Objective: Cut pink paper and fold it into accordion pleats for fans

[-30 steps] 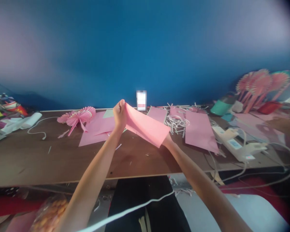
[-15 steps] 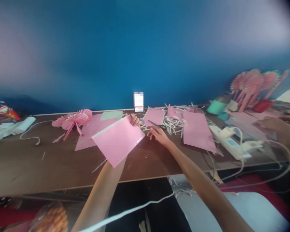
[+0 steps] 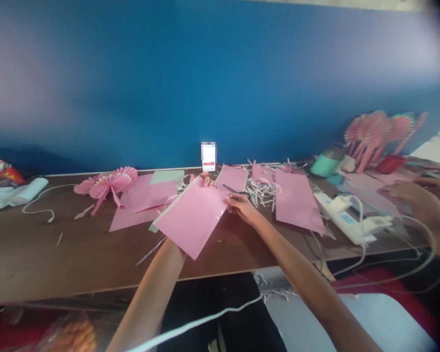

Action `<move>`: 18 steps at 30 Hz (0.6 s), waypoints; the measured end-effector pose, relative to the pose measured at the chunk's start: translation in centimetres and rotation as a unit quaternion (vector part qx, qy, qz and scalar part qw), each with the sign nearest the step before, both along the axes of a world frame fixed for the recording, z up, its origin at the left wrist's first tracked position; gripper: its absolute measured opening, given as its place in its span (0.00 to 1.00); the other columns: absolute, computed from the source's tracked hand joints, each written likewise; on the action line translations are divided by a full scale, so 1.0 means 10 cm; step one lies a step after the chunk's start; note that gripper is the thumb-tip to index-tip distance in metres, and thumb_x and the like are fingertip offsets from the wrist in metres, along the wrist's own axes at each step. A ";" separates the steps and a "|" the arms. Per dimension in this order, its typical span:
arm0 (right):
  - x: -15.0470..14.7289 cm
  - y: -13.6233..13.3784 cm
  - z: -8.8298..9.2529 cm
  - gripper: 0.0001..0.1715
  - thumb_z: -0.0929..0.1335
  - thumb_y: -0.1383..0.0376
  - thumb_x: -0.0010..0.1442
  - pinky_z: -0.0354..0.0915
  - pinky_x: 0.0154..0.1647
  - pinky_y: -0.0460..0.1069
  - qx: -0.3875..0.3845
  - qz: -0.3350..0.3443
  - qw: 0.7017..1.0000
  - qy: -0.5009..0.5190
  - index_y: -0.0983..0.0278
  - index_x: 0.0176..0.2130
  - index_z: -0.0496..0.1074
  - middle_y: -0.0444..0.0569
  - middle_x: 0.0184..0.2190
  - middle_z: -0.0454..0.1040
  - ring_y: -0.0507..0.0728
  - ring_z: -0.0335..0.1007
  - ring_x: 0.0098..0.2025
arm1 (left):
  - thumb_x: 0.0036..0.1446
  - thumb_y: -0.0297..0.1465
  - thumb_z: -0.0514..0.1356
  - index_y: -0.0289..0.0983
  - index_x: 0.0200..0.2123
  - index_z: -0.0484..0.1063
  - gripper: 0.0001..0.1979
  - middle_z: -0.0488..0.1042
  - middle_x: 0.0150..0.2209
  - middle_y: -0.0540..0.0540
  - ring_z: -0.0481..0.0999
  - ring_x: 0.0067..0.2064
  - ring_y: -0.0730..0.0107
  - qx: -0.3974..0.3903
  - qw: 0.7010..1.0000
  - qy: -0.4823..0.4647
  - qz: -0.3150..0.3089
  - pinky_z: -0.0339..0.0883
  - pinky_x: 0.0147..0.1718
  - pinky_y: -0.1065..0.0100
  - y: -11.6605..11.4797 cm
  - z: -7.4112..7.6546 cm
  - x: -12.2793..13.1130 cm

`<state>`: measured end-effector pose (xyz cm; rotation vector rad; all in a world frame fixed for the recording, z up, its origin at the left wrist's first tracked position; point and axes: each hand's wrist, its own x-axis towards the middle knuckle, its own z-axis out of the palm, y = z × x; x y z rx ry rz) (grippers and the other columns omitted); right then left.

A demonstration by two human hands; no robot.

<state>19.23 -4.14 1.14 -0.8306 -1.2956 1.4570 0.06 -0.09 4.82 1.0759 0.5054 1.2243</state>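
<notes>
A pink sheet of paper (image 3: pixel 192 217) with a pale strip along its left edge is held up over the table, tilted. My left hand (image 3: pixel 206 180) grips it at the top from behind; only some fingertips show above the edge. At the right corner of the sheet, my right hand (image 3: pixel 243 207) has its fingers closed on the paper. Just behind my right hand lie dark-handled scissors (image 3: pixel 236 190), partly hidden by it. More pink sheets (image 3: pixel 297 199) lie to the right, beside a heap of thin white paper strips (image 3: pixel 261 191).
Folded pink paper fans (image 3: pixel 112 185) lie at left, and several more (image 3: pixel 377 132) stand at right. A lit phone (image 3: pixel 209 157) leans on the blue wall. A white power strip (image 3: pixel 346 217) with cables sits at right, near another person's hands (image 3: pixel 410 200). A white cable (image 3: pixel 205 322) crosses my lap.
The pink sheet has shifted right and turned. My right hand, earlier apart from it, has closed on its right corner. The view has shifted slightly.
</notes>
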 end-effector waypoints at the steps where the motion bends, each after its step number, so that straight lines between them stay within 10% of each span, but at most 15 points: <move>1: 0.02 0.01 0.01 0.11 0.71 0.59 0.51 0.52 0.19 0.44 -0.002 -0.010 1.000 0.012 0.65 0.29 0.70 0.42 0.20 0.69 0.47 0.62 0.20 | 0.58 0.51 0.45 0.40 0.45 0.69 0.25 0.73 0.30 0.45 0.70 0.37 0.62 -0.006 1.000 -0.007 -0.002 0.63 0.38 0.61 -0.05 0.02 -0.03; 12: 0.03 0.09 -0.08 0.15 0.73 0.59 0.47 0.51 0.20 0.45 -0.037 -0.051 0.997 0.045 0.64 0.21 0.67 0.39 0.15 0.64 0.47 0.56 0.19 | 0.52 0.49 0.55 0.39 0.49 0.68 0.26 0.74 0.42 0.42 0.74 0.39 0.61 -0.068 0.976 0.195 -0.073 0.67 0.38 0.60 -0.10 0.01 -0.39; 18: 0.03 0.09 -0.02 0.21 0.69 0.47 0.50 0.62 0.31 0.50 -0.097 -0.122 0.987 0.046 0.63 0.30 0.73 0.48 0.28 0.74 0.56 0.69 0.30 | 0.49 0.39 0.62 0.38 0.38 0.74 0.14 0.75 0.38 0.47 0.72 0.41 0.64 0.035 0.946 0.317 0.052 0.63 0.42 0.65 -0.17 -0.08 -0.33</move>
